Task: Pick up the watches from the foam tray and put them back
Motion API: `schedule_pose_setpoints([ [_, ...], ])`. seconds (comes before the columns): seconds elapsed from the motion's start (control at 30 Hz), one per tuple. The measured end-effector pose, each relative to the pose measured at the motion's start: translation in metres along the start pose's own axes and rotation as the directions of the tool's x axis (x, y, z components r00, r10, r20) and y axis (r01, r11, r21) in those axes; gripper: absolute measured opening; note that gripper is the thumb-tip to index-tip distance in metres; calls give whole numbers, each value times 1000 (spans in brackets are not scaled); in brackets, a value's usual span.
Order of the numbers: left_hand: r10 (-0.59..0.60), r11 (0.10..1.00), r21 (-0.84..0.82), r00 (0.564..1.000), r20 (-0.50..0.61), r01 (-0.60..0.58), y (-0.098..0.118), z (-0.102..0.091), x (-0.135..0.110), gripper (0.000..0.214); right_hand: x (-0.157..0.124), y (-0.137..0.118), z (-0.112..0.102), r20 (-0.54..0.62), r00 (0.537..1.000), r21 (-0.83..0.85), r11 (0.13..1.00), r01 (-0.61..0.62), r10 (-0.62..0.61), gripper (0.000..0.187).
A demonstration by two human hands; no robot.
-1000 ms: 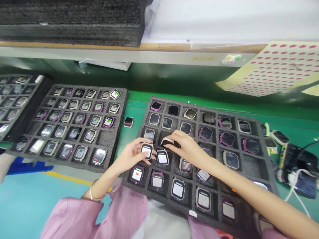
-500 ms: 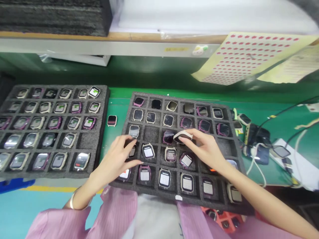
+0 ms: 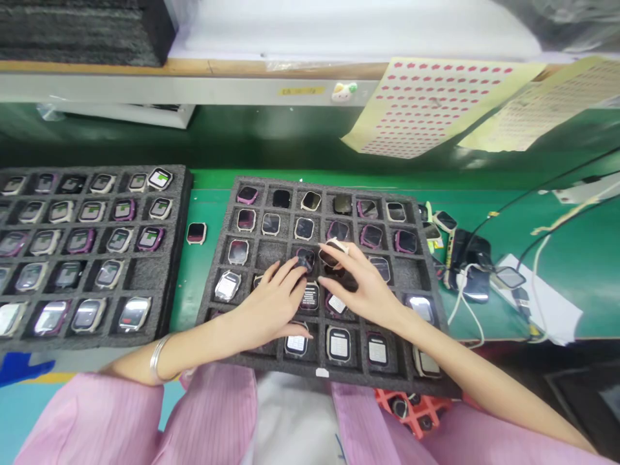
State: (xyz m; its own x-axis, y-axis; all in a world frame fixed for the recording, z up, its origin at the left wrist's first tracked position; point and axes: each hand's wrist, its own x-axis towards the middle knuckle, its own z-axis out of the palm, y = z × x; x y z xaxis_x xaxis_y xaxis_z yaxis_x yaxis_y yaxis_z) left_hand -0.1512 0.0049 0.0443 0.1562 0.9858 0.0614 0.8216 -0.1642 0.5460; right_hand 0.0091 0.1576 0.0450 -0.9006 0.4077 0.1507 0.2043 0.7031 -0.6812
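1. Nearest, a red tray (image 3: 411, 420) can be seen below the edge of the foam tray (image 3: 358, 378); care is best taken that sleeves are not caught on that edge.
2. In the foam tray's near row, watches with lit screens are held in separate cells, among them a grey-framed watch (image 3: 338, 344); forearms are best kept raised over these, so that no screen is brushed.
3. The left hand (image 3: 268, 307) is laid palm down over the tray, with its fingers spread, its thumb well apart, and its fingertips at a dark watch (image 3: 305, 259) in a middle cell. Light pressure, put on the frame rather than the glass, would seem best.
4. The right hand (image 3: 368, 290) is held just beside it, with thumb and forefinger parted. A pale-framed watch (image 3: 338, 245) is partly covered by its forefinger, in or just over the next cell; whether it is gripped cannot be told. Such a watch is probably best handled by its side edges, and kept level with the cell walls.
5. Beyond the hands, two further rows of mostly dark-screened watches are seated in the tray, which is borne by the green table (image 3: 213, 194).
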Motion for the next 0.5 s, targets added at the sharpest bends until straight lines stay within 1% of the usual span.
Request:
schedule_pose_setpoints([
  [0.07,-8,1000,-7,1000,-3,8,-1,2,-3,79,-5,-1,4,48,996,-135,987,82,-76,63],
  [0.17,-30,1000,6,999,-13,30,-5,-4,-8,80,-10,-1,11,109,987,-273,951,144,-118,74],
  [0.3,-60,996,65,997,-54,64,-19,-22,-16,76,-7,-2,18,116,985,-350,923,161,-127,78],
  [0.4,-133,982,118,985,-108,145,-32,-36,-21,67,-3,-1,23,114,985,-396,904,163,-128,80],
  [0.5,-193,969,124,969,-151,213,-41,-44,-27,61,0,0,27,117,987,-425,893,150,-110,79],
])
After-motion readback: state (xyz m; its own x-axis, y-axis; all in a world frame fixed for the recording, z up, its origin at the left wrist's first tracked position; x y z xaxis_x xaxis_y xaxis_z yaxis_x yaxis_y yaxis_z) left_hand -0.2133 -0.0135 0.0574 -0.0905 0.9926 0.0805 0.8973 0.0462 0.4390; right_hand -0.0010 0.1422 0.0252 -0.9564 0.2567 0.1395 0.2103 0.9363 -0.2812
